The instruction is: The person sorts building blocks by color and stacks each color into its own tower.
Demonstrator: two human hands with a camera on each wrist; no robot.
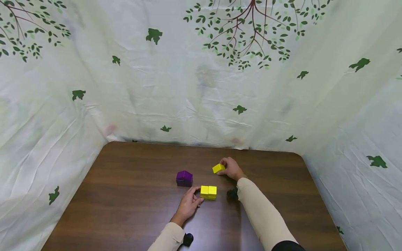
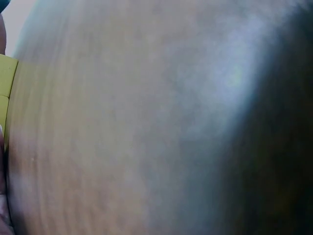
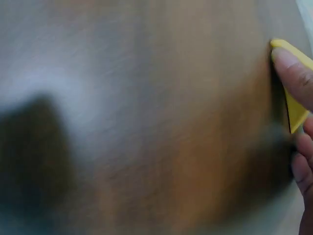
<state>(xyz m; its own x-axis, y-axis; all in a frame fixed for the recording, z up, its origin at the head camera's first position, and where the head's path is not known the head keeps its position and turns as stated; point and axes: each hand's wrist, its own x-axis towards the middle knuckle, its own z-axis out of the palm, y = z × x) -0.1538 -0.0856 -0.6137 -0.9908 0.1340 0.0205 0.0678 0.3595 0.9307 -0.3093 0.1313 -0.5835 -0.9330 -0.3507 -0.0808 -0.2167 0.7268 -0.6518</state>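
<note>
My right hand (image 1: 231, 168) pinches a yellow block (image 1: 218, 168) toward the back of the table. In the right wrist view the thumb (image 3: 296, 73) lies across this block's yellow face (image 3: 296, 110). Nearer the front, a low cluster of yellow blocks (image 1: 208, 192) sits on the table with seams between its pieces. My left hand (image 1: 187, 205) is at the cluster's left end, thumb at the front and fingers behind, gripping it. Only a sliver of these yellow blocks (image 2: 7, 78) shows in the left wrist view. How many blocks are stacked there is hard to tell.
A purple block shape (image 1: 184, 178) with an angled top stands on the brown table (image 1: 132, 195), left of the yellow cluster. Behind and beside the table hangs a pale cloth (image 1: 188, 94) with leaf prints. Dark wrist cameras (image 1: 188, 240) protrude by the sleeves.
</note>
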